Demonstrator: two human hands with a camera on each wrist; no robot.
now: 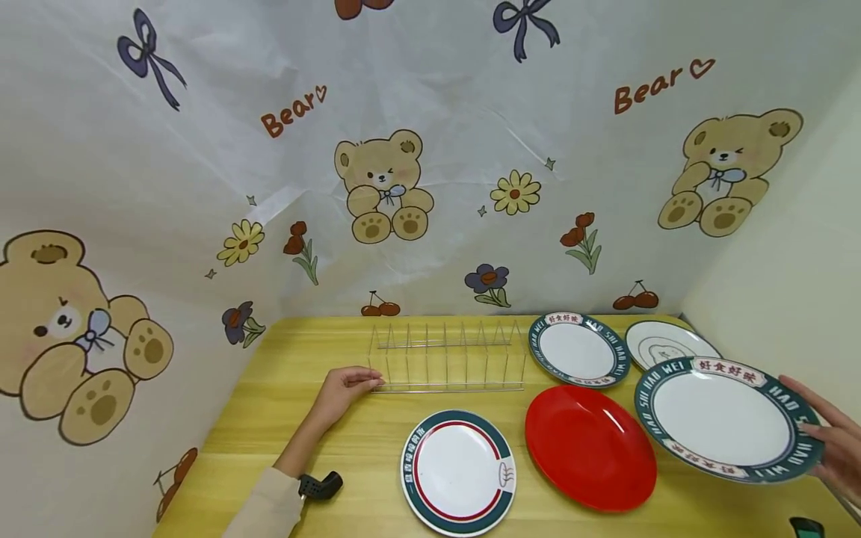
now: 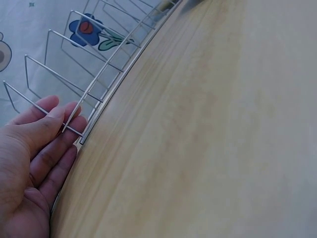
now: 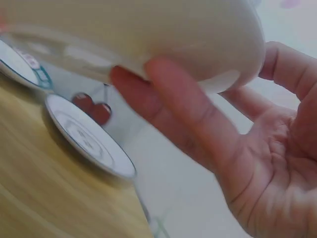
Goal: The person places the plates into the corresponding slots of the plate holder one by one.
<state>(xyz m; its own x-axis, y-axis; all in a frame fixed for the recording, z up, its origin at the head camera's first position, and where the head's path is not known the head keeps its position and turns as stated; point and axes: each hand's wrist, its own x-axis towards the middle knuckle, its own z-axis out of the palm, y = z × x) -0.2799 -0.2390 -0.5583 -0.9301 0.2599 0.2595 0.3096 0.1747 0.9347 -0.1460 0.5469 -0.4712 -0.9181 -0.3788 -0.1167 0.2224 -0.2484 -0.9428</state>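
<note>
The left hand (image 1: 344,390) is at the middle left of the head view, with thumb and fingers pinched on the near left corner of the wire rack (image 1: 447,366), which stands on the bench (image 1: 363,463) in mid-frame. The right hand (image 1: 834,437), at the right edge, grips the rim of a green-bordered plate (image 1: 729,418) between thumb and fingers; the plate is held tilted above the bench, its white face showing.

Left of it, in the lower right part of the frame, lies a red plate (image 1: 590,448), and at lower centre a plate with a red ring (image 1: 459,474). Behind these, a matching green-bordered plate lies just right of the rack, and a plate with a line drawing (image 1: 666,344) is partly covered from view by the held one.

The left wrist view shows what the head view cannot: the fingertips around the rack's end wires, with the lower fingers extended beneath. The right wrist view shows the held plate's pale underside across the top, two fingers reaching under it and the thumb near its edge.
</note>
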